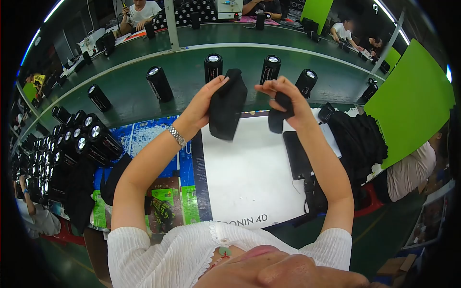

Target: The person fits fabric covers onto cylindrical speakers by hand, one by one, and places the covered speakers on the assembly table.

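My left hand (207, 100), with a metal watch on its wrist, is closed on the upper edge of a black cloth piece (226, 113) that hangs down like a flat pouch. My right hand (292, 101) is raised beside it, fingers curled around a smaller black piece (277, 120); its exact kind is unclear. A gap separates the two pieces. Below both hands lies a white sheet (249, 177) with printed lettering. Just beyond them, black cylindrical speakers (213, 67) with silver end caps stand on the green conveyor (187, 84).
Many similar speakers (81, 142) are piled at the left. A heap of black cloth (357, 139) lies at the right, near a flat black case (297, 153). A green panel (413, 101) rises on the right. Other people (141, 14) sit across the line.
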`<state>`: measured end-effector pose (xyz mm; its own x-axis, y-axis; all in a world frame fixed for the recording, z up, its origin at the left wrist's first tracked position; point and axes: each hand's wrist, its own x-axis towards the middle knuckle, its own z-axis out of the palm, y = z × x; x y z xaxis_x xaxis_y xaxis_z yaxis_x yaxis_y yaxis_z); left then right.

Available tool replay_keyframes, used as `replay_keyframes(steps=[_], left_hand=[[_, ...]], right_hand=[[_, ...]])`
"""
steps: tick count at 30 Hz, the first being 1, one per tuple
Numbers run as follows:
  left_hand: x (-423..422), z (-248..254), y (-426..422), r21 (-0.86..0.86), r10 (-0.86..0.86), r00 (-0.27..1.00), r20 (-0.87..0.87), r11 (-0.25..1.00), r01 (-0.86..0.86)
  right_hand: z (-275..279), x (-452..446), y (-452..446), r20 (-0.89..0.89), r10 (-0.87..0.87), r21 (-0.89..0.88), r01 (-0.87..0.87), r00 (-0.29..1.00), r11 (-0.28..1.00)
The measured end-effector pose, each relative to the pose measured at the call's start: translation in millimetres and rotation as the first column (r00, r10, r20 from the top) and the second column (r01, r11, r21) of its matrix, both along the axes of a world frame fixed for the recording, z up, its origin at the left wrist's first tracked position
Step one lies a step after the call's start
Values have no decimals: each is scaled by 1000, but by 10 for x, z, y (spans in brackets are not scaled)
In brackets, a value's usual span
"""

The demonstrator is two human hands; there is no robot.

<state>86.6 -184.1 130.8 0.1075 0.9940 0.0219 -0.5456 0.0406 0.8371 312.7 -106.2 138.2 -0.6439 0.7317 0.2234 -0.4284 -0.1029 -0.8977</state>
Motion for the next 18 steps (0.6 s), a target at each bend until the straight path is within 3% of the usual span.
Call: replay_keyframes(steps=[1, 4, 7, 8, 9, 10, 11, 12, 13, 15, 16, 17, 18], left_hand=[[33, -11, 79, 21, 22, 1000, 18, 1000, -22], [113, -99, 347, 153, 22, 999, 43, 988, -28], [186, -198, 443, 209, -1, 979, -206, 977, 45], [260, -237, 434, 216, 70, 969, -236, 976, -17], [266, -256, 364, 197, 67, 944, -322, 980, -2], [239, -247, 260, 180, 67, 910, -408, 984, 8], [202, -236, 184, 165, 70, 867, -493, 986, 15], [168, -243, 156, 152, 131, 792, -597, 987, -49], [74, -312, 212, 261, 255, 688, -679, 960, -98], [-177, -312, 410, 653, 640, 370, -673, 749, -108], [-231, -88, 403, 556, 562, 298, -772, 823, -112], [-373, -106, 584, 718, 718, 68, -693, 695, -29], [-496, -109, 784, 680, 682, 6, -732, 730, -60]], right_hand=[[33, 42, 38, -6, -6, -24, 5, 1000, 1000], [37, -8, -45, 232, -84, 23, 81, 969, 996], [-149, -99, 106, 319, -236, 230, 166, 918, 959], [-216, -104, 287, 303, -367, 265, 292, 879, 919], [-263, -113, 511, 282, -488, 302, 406, 826, 863], [-286, -108, 707, 211, -667, 447, 536, 715, 716], [-286, -55, 931, 199, -807, 682, 513, 556, 521], [-260, -19, 1079, 140, -916, 846, 435, 376, 308], [-228, 0, 1215, 27, -981, 950, 300, 194, 86], [-188, -7, 1532, 103, -981, 963, 230, 167, 140], [-212, -24, 1642, 138, -978, 965, 200, 158, 169], [-248, -40, 1707, 166, -973, 968, 163, 158, 192], [-312, -48, 1818, 304, -936, 940, 105, 176, 325]])
